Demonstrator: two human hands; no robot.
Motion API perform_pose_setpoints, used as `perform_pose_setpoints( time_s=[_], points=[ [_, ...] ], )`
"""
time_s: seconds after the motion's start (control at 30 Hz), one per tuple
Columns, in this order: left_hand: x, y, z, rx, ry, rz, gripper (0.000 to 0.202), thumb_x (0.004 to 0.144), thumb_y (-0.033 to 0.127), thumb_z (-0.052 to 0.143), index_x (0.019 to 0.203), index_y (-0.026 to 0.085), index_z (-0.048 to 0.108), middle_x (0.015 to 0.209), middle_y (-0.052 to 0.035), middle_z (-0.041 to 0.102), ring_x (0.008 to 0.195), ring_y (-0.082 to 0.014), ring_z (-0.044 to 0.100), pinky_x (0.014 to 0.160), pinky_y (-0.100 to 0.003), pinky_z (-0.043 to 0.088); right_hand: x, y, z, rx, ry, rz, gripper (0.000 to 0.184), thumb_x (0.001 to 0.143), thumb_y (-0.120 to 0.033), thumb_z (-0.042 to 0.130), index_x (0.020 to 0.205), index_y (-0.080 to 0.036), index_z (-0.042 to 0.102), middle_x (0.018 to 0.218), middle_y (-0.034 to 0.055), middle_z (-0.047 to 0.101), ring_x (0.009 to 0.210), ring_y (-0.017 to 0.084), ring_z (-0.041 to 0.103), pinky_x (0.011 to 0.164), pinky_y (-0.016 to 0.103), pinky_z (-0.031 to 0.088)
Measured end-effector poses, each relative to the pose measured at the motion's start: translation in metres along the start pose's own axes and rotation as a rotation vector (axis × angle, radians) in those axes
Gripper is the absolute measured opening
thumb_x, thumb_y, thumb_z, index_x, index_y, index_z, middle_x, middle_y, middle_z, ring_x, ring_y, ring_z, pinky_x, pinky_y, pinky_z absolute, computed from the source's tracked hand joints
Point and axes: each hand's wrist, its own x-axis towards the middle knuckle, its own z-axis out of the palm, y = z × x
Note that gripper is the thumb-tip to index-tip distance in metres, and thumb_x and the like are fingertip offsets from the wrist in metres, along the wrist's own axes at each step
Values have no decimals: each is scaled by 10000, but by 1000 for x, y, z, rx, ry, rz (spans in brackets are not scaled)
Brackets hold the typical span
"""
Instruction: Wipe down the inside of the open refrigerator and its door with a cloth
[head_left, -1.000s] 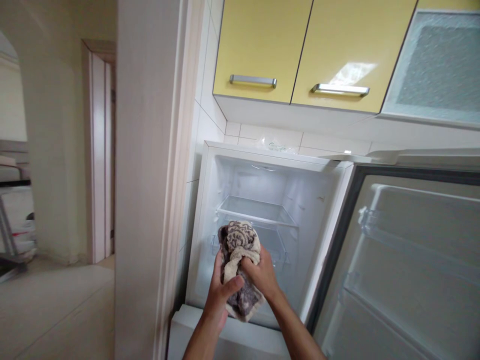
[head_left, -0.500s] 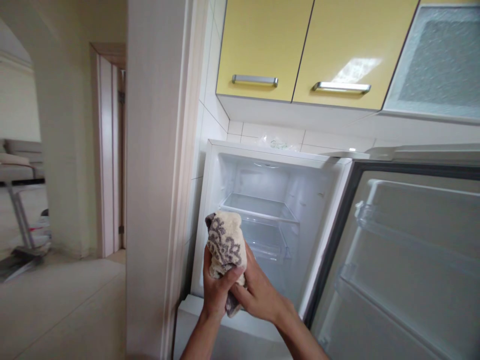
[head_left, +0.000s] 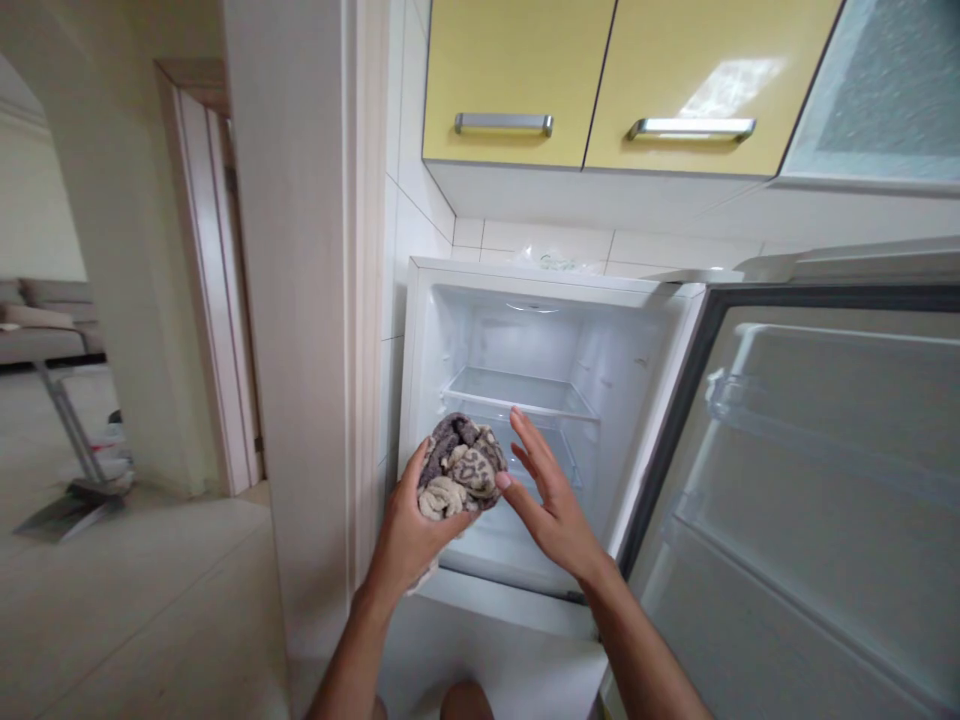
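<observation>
My left hand (head_left: 409, 530) is closed around a bunched cream and grey patterned cloth (head_left: 459, 478), held in front of the open white fridge (head_left: 525, 300). Just right of the cloth, my right hand (head_left: 547, 495) has its fingers stretched out and apart, its thumb tip close to the cloth. Behind both hands the fridge compartment shows a clear glass shelf (head_left: 525, 395) with nothing on it.
The fridge door (head_left: 817, 480) stands open at the right with bare door racks. Yellow wall cupboards (head_left: 592, 80) with metal handles hang above. A pale wall post (head_left: 300, 300) stands left of the fridge, and a doorway leads to another room at far left.
My right hand has let go of the cloth and spread open beside it. The left hand keeps the cloth, now balled up tighter. The view has tilted slightly downward.
</observation>
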Motion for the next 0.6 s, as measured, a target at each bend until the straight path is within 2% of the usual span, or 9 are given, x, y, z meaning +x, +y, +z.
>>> perform_pose_setpoints(
  time_s=[0.07,0.1,0.17,0.2,0.27,0.33,0.4,0.5,0.6],
  points=[
    [-6,1,-4,-15,-44,-3,1076,533,355,930,1497,207,476,1484,-161,565,1348,-344,565,1137,-464,462,7,7,1,98,20,170,643,892,-446,711,1492,-354,500,1659,39,351,1530,279,328,1179,508,407],
    [-8,1,-6,-29,-49,-9,1095,512,359,942,1495,213,481,1496,-159,555,1362,-348,554,1142,-462,458,10,12,1,168,2,265,632,870,-489,723,1457,-332,549,1606,61,441,1461,289,437,1106,483,483],
    [-9,1,-11,-72,-37,-24,1133,455,376,964,1478,219,502,1507,-157,545,1380,-361,534,1143,-460,457,10,19,0,307,-69,410,604,832,-556,737,1355,-268,650,1385,96,657,1179,267,660,907,397,581],
    [-9,0,-13,-103,-24,-34,1154,424,385,972,1468,216,513,1497,-160,555,1371,-368,542,1131,-456,471,9,23,-1,360,-96,446,582,814,-570,748,1286,-234,694,1238,95,731,1012,234,708,817,348,586],
    [-9,-4,-16,-188,2,-63,1170,391,403,978,1451,202,526,1431,-169,608,1306,-369,597,1073,-438,522,4,28,-2,426,-72,466,520,775,-565,786,1135,-191,750,1003,67,779,785,172,693,694,275,548],
    [-8,-10,-15,-272,44,-97,1118,417,427,969,1423,187,544,1334,-165,669,1206,-346,665,1001,-408,568,-2,33,-1,457,27,467,465,726,-534,833,1025,-185,763,890,43,773,712,146,659,646,245,514],
    [-9,-15,-10,-323,131,-134,1030,462,447,955,1379,181,567,1284,-153,691,1145,-314,696,962,-382,585,-8,38,3,463,122,471,444,695,-516,856,984,-192,765,856,33,765,697,143,643,616,236,499],
    [-11,-21,4,-367,320,-219,937,499,455,943,1319,171,591,1298,-155,683,1124,-286,706,950,-367,590,-17,42,12,415,232,453,440,680,-510,862,982,-202,775,850,27,757,676,137,615,567,229,493],
    [-13,-25,19,-430,440,-350,856,548,437,926,1294,160,610,1259,-157,710,1095,-282,721,929,-378,603,-25,44,21,382,263,440,461,738,-543,813,1052,-209,773,970,51,761,721,152,623,561,248,531]
  ],
)
